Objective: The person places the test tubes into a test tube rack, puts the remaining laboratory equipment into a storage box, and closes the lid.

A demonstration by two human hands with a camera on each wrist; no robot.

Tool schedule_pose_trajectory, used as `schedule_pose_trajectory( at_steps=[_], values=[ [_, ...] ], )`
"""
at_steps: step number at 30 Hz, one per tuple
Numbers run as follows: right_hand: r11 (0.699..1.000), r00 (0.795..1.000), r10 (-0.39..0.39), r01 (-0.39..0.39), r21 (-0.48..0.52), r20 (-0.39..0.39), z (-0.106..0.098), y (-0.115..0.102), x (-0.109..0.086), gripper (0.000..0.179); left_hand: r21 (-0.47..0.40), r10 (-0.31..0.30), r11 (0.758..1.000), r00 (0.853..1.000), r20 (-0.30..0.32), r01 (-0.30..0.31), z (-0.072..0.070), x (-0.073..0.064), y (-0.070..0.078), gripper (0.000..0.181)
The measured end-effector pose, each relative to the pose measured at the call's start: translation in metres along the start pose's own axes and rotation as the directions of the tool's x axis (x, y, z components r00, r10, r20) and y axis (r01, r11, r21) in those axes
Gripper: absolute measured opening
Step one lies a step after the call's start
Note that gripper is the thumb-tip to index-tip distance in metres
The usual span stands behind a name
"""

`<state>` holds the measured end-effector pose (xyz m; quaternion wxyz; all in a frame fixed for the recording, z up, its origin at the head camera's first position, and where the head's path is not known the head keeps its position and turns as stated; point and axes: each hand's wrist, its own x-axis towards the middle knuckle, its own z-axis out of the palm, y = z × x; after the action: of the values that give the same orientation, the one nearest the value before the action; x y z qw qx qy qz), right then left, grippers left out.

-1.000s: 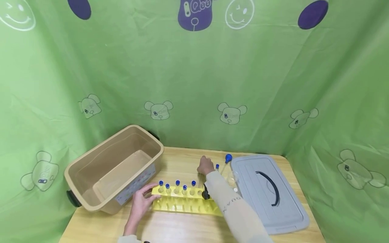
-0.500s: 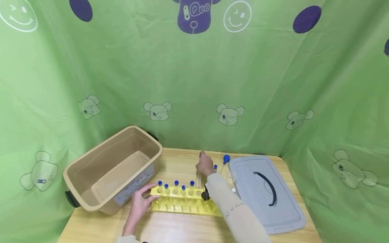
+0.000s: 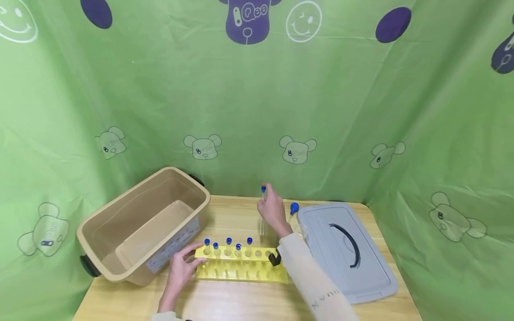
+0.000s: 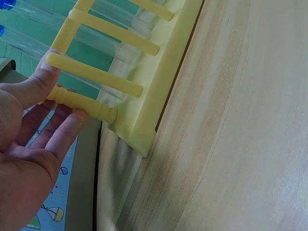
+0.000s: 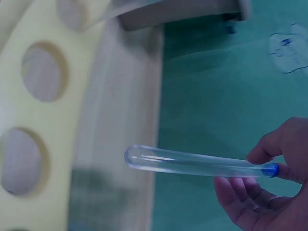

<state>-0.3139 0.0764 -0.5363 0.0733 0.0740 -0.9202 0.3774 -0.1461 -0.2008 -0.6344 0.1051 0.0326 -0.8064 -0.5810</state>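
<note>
My right hand (image 3: 274, 208) pinches a clear test tube (image 5: 192, 163) near its blue stopper (image 5: 270, 170). The right wrist view shows the tube's rounded end pointing at the rack's holes. Behind the yellow test tube rack (image 3: 241, 277), the tube hangs upright in the head view. My left hand (image 3: 181, 270) grips the rack's left end, thumb on the front and fingers around a corner post (image 4: 86, 103). Several blue-stoppered test tubes (image 3: 229, 245) stand in the rack's left holes. Holes toward the right, such as this hole (image 5: 42, 72), hold no tube.
A brown storage bin (image 3: 120, 200) stands on the left, close to my left hand. On the right lies its grey lid (image 3: 321, 249) with a black handle (image 3: 355, 249). A blue-bulbed dropper (image 3: 294, 207) lies beyond my right hand, near the lid. Green curtains (image 3: 241, 89) surround the table.
My right hand has risen from behind the rack, lifting the test tube upright, its blue stopper now visible. The left hand stays on the rack. The head view has shifted slightly.
</note>
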Motion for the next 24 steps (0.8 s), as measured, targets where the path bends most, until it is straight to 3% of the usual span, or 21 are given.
schedule_pose_trajectory(
  at_steps=[8, 14, 19, 24],
  values=[
    [0.995, 0.993, -0.065, 0.072, 0.068, -0.098, -0.032, -0.021, -0.018, 0.063, 0.004, 0.015, 1.000, 1.000, -0.007, -0.015, 0.002, -0.001, 0.001, 0.051],
    [0.981, 0.971, -0.161, 0.176, 0.075, -0.177, -0.047, -0.034, -0.037, 0.059, -0.007, -0.013, 1.000, 1.000, 0.008, 0.013, 0.002, -0.003, 0.003, 0.051],
    [0.952, 0.942, -0.238, 0.274, 0.135, -0.236, -0.051, -0.034, -0.059, 0.054, -0.007, -0.008, 1.000, 1.000, 0.008, 0.008, 0.002, -0.003, 0.003, 0.050],
    [0.919, 0.929, -0.266, 0.325, 0.225, -0.256, -0.043, -0.025, -0.077, 0.052, 0.005, 0.005, 1.000, 1.000, 0.002, -0.005, 0.003, -0.003, 0.002, 0.049]
  ],
)
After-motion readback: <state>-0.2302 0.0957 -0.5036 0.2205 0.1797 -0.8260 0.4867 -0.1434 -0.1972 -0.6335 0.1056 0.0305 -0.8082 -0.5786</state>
